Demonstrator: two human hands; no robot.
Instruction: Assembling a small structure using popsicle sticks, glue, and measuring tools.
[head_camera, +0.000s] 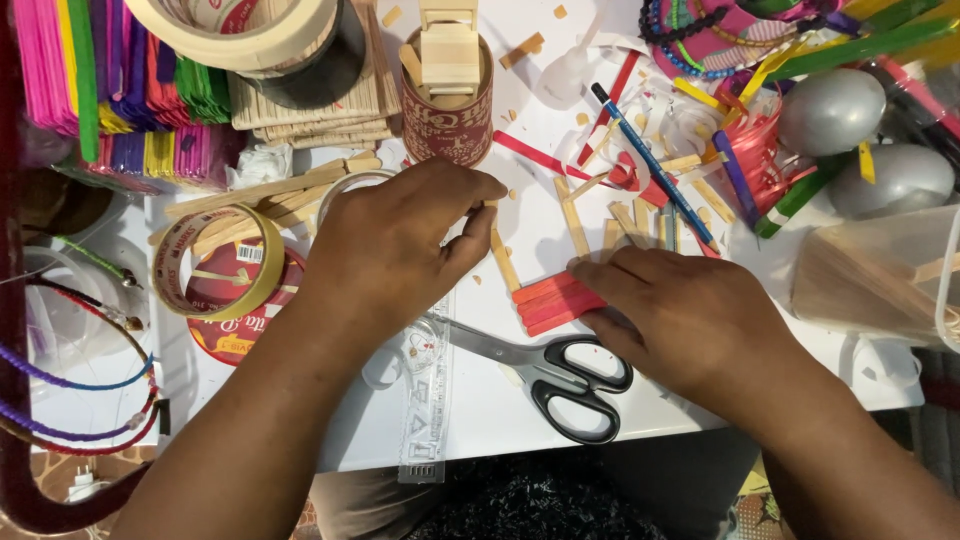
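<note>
My left hand (395, 240) rests on the white table (490, 410), its fingertips pinched on a plain wooden craft stick (503, 262) that lies slanted beside it. My right hand (690, 315) lies flat to the right, fingers pressing on a small row of red craft sticks (548, 300) laid side by side. Black-handled scissors (560, 375) lie shut just below both hands. A clear ruler (425, 405) sits under my left wrist.
A red tin (447, 110) with wooden pieces stands at the top centre. Tape rolls (215, 262) lie left, coloured stick bundles (120, 80) at top left, a blue pencil (650, 160), loose sticks, ribbon and silver balloons (830, 110) at right.
</note>
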